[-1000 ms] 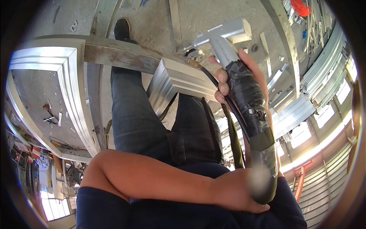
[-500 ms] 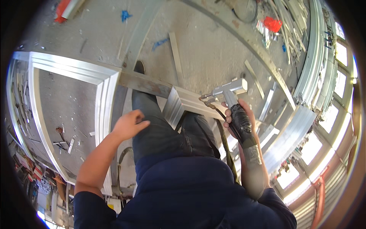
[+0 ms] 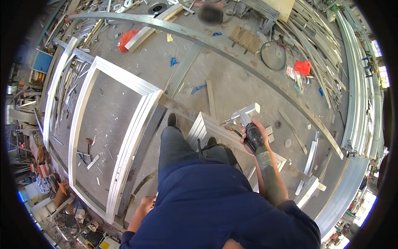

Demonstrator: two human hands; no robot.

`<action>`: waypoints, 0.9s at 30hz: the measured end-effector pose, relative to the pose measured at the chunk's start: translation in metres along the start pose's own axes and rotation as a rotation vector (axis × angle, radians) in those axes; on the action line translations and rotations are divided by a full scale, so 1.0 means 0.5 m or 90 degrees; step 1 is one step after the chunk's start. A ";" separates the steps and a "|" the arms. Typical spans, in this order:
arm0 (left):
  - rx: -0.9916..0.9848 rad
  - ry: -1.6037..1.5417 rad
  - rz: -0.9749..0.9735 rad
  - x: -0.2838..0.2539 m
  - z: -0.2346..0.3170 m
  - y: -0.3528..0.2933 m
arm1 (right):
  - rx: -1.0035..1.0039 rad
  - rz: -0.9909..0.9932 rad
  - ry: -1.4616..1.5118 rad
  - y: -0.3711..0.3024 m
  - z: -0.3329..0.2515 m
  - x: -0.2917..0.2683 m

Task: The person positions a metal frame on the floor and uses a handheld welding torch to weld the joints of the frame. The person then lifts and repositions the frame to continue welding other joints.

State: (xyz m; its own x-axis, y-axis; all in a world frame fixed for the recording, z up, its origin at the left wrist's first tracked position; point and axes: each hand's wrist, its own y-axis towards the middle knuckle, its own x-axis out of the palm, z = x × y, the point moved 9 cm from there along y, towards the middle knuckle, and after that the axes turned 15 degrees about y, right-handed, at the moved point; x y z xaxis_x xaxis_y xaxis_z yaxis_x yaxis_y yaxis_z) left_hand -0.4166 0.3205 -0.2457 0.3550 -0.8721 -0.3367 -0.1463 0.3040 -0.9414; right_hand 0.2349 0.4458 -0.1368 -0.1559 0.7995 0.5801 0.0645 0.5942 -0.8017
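My right hand (image 3: 254, 132) grips a T-shaped metal tool (image 3: 246, 113) by its black-wrapped handle. A thin dark hose runs from its brass fitting, and its silver head points away from me. Beyond my knees lies a mitred silver profile frame (image 3: 198, 129), with the tool above its far bar. My left hand (image 3: 146, 204) is low beside my left hip, fingers curled and partly hidden by my shirt. What it holds, if anything, does not show. A large silver rectangular frame (image 3: 133, 145) lies to my left, its nearer bar beside that hand.
A long curved-looking metal beam (image 3: 248, 68) crosses the far side. Stacked long profiles (image 3: 311, 37) line the right. A red bag (image 3: 302, 67), an orange-red bag (image 3: 127, 40) and blue scraps (image 3: 173, 62) lie on the floor. Tools and clutter fill the lower left.
My left hand has drawn back from over my thigh to my hip. My right hand keeps hold of the tool. The view has shifted, showing more of the floor ahead.
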 end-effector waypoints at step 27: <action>0.221 0.124 0.041 -0.603 -0.046 0.343 | -0.217 0.148 0.198 -0.220 0.446 -0.195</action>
State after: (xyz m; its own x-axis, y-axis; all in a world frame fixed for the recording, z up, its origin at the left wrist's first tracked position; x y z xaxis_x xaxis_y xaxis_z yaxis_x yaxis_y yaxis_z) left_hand -0.5699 0.6268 -0.3051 0.1693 -0.8933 -0.4164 0.1700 0.4426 -0.8805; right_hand 0.0231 0.2831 -0.1374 0.1982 0.8714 0.4487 0.3888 0.3503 -0.8521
